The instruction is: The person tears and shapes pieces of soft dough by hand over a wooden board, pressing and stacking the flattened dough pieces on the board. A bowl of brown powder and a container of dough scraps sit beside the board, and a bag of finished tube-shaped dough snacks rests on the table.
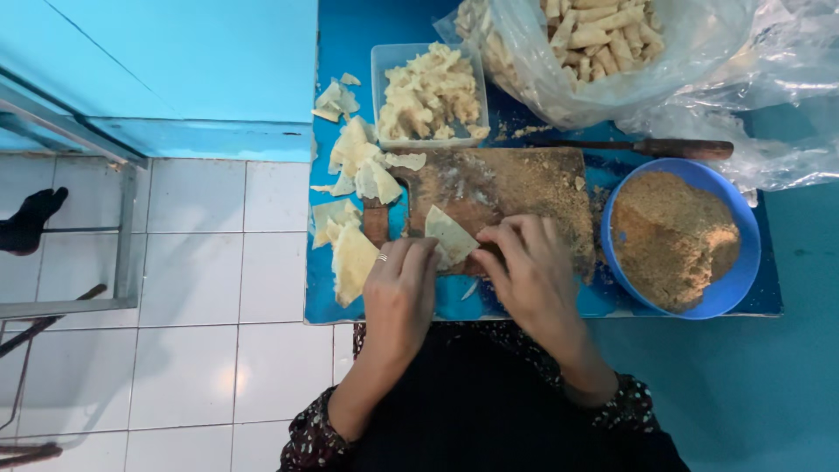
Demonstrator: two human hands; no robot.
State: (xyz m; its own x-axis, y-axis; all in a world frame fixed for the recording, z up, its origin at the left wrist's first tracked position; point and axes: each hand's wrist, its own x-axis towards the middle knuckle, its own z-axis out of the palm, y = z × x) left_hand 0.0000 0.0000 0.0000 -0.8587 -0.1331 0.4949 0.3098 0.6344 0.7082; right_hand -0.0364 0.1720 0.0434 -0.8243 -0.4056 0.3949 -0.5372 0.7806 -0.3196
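Note:
My left hand (399, 288), with a ring on one finger, and my right hand (530, 273) rest at the near edge of a wooden cutting board (516, 188) dusted with crumbs. Both pinch a pale thin pastry wrapper (450, 234) lying on the board, fingers curled around its lower part. What is under the fingers is hidden. Several more loose wrappers (354, 201) lie on the blue table (332, 288) to the left of the board.
A blue bowl of brown breadcrumbs (675, 238) stands right of the board. Behind it lies a wooden-handled knife (673, 148). A clear tub of pale filling (428, 92) and a plastic bag of rolled pieces (594, 39) sit at the back. White tiled floor lies left.

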